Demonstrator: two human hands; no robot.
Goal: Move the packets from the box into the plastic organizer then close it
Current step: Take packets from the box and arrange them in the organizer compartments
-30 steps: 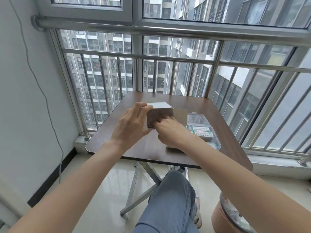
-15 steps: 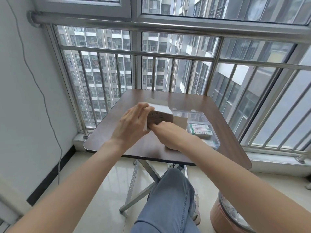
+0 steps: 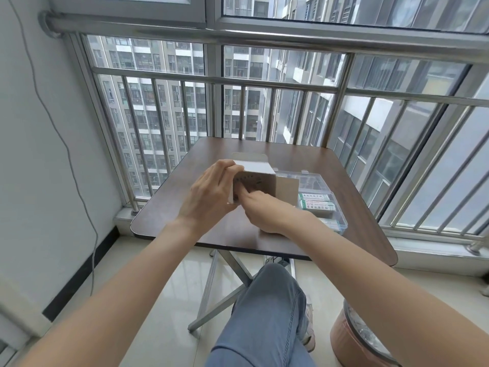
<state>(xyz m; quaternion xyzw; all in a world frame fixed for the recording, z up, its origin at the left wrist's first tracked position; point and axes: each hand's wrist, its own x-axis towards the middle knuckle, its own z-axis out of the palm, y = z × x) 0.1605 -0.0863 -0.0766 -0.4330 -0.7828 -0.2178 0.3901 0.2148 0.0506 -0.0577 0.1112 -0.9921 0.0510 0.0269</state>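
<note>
While left hand (image 3: pixel 209 193) grips box (image 3: pixel 260 181), right hand (image 3: pixel 267 210) fingers reach inside.

White box (image 3: pixel 255 181) with dark print, brown inner flap, clear plastic organizer (image 3: pixel 332 207) at 3 o'clock of it, white-and-green packets (image 3: pixel 316 203), dark brown table (image 3: pixel 291 154), blue jeans (image 3: pixel 267 313), silver railing (image 3: pixel 264 83)

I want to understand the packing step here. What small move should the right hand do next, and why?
Probably draw a packet out of the box toward the plastic organizer. The left hand holds the box with its flap open, the right hand has its fingers at the opening, and the organizer beside it lies open with packets inside.
</note>
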